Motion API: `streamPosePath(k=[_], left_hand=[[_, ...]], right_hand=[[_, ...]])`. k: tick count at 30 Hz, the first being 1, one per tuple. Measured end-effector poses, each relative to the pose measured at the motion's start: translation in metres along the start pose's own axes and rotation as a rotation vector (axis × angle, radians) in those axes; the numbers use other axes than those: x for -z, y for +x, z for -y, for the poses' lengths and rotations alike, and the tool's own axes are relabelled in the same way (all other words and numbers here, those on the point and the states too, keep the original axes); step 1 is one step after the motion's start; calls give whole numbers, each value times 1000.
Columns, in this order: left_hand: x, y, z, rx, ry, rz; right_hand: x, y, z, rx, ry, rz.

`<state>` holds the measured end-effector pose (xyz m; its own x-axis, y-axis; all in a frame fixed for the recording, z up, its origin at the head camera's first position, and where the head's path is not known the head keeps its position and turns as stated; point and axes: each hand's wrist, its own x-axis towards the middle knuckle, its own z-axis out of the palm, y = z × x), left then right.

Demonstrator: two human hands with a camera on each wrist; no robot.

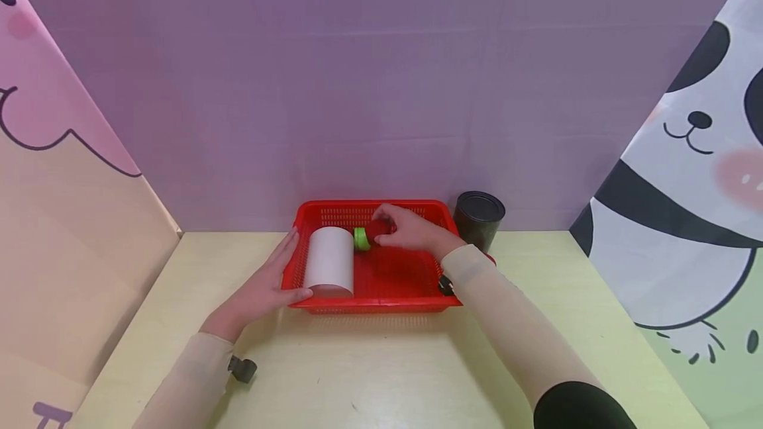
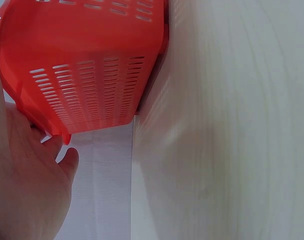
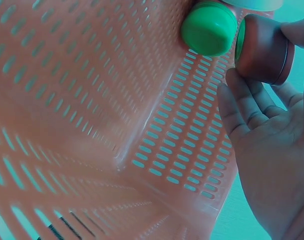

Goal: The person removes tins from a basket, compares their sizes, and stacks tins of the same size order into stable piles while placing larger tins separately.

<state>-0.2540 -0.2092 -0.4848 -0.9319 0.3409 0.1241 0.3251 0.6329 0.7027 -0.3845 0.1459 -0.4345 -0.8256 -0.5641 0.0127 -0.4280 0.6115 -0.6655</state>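
Note:
Inside a red plastic basket (image 1: 393, 302), my right hand (image 1: 411, 229) grips a small red round jar (image 3: 264, 49) between thumb and fingers. Just left of it, low in the basket, sits a small bright green jar (image 3: 209, 29). A white cylinder (image 1: 330, 258) lies along the basket's left side. My left hand (image 1: 262, 293) rests at the basket's left rim with its fingers extended along that side and the thumb over the front left corner. In the left wrist view, its fingertips (image 2: 68, 161) show beside the slotted wall.
Behind the basket's right side stands a dark can (image 1: 479, 217) with a black lid, close to the purple backdrop (image 1: 381, 85). The pale wooden table (image 1: 357, 376) extends in front. Printed panels flank it, with a panda (image 1: 691, 217) on the right.

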Motion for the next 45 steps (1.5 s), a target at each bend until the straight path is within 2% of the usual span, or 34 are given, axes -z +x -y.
streamPosePath(k=[18, 36, 45], left_hand=[[-4, 1, -7, -18, -17, 0], [-9, 0, -7, -22, -16, 10], [-3, 0, -8, -35, 14, -2]], right_hand=[[5, -9, -5, -25, 25, -23], [2, -15, -6, -45, 22, -42], [13, -7, -2, 4, 56, -56]])
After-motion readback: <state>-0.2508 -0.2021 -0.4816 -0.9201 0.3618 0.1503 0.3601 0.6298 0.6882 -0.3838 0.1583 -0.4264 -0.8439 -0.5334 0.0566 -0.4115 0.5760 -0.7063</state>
